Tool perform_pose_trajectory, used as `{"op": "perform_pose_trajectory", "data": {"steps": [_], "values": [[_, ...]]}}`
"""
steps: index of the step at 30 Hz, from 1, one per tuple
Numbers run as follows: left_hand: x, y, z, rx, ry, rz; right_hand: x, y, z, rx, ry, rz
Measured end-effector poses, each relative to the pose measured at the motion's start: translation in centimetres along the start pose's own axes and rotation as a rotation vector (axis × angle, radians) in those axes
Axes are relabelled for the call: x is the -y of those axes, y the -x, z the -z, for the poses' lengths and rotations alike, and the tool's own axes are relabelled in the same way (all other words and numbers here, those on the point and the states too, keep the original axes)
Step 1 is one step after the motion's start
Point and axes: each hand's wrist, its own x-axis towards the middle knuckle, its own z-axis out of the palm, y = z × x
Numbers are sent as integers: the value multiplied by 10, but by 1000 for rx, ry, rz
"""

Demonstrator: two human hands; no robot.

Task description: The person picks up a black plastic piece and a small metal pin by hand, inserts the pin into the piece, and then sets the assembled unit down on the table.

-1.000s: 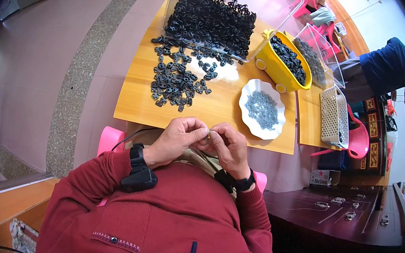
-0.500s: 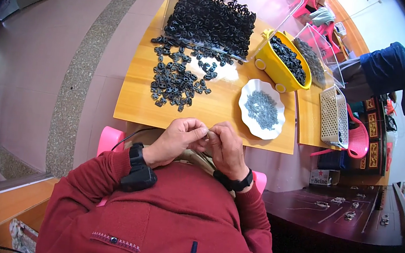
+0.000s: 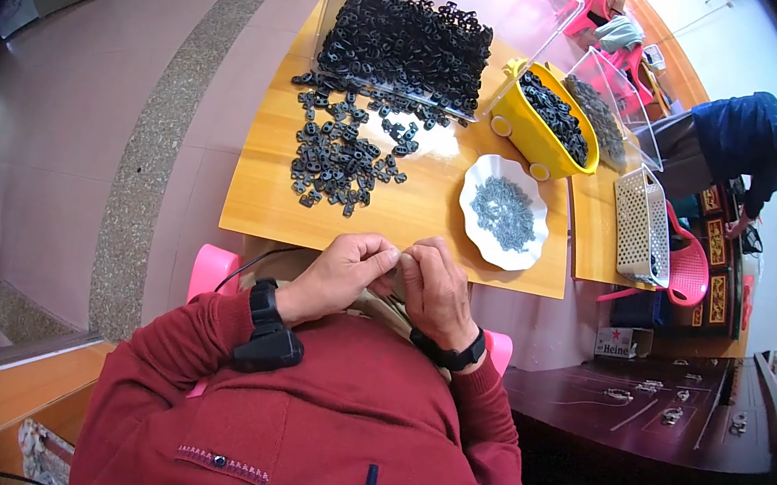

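Observation:
Just off the front edge of the wooden table (image 3: pixel 261 180), above my lap, my left hand (image 3: pixel 347 267) and my right hand (image 3: pixel 436 286) meet at the fingertips. Both are closed in a pinch, and whatever lies between the fingers is too small and too covered to make out. Beyond my left hand spreads a loose pile of small black plastic pieces with holes (image 3: pixel 335 165). A white scalloped dish (image 3: pixel 477 241) stands past my right hand, with small grey, shiny pieces (image 3: pixel 504 213) heaped in it.
A clear bin (image 3: pixel 567 23) at the back holds a mass of black pieces (image 3: pixel 406 48). Right of it stands a yellow wheeled tub (image 3: pixel 517 123) of similar pieces. A white perforated basket (image 3: pixel 642 223) and pink chair (image 3: pixel 688 267) are further right, near a person in dark blue (image 3: pixel 740 139).
My hands stay together at the fingertips, with slight finger movement. The person at the right has shifted, an arm now reaching lower toward the dark furniture.

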Motion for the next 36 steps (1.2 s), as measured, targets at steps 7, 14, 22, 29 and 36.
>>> {"op": "perform_pose_trajectory", "data": {"steps": [7,14,22,29,36], "values": [[4,-2,2,12,-67,-28,-3,-4,0,-1,-240,-28],[2,-2,2,18,-144,-68,-4,2,7,141,-578,-395],[5,2,-1,6,-119,-54,-4,7,6,170,-604,-461],[3,2,0,23,-79,-66,5,2,9,161,-653,-470],[4,-1,0,41,-116,-68,-5,5,8,184,-573,-395]]}}
